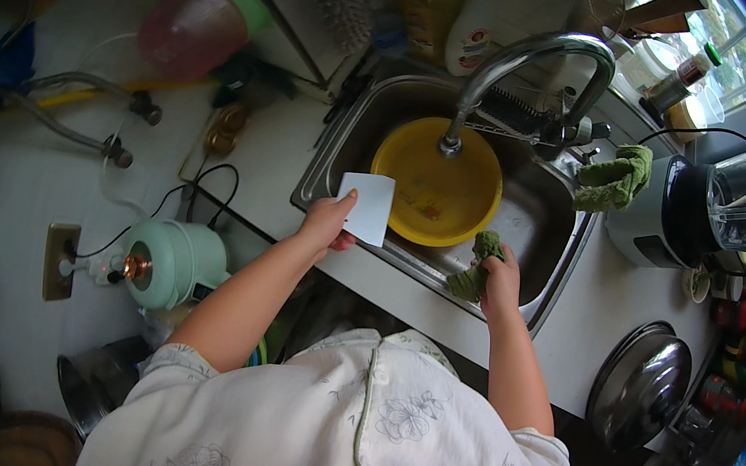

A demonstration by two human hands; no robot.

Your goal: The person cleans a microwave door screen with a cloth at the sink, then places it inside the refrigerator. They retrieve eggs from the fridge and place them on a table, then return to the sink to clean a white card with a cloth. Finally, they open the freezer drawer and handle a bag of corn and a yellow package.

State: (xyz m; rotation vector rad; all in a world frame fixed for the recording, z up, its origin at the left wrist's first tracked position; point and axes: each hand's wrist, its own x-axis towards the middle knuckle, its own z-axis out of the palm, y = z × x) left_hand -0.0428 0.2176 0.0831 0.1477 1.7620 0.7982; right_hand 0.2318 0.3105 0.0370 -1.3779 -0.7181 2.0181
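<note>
My left hand (329, 224) grips a flat white rectangular piece (368, 207) by its near edge, thumb on top; whether it is card or plastic I cannot tell. It overlaps the left rim of a yellow basin (389, 152) that stands in the stainless steel sink (527, 216). Bunched in my right hand (502, 285) is a green cloth (471, 280), held over the sink's front edge. Water with some dark and reddish bits lies in the basin. The chrome faucet (496, 63) arches over it, its spout end above the basin.
A second green cloth (616, 179) hangs beside the sink, next to a blender (710, 204). On the right counter rests a round metal lid (642, 389). A pale green electric pot (180, 262) stands at left near a wall socket (60, 262). Bottles (472, 31) line the back.
</note>
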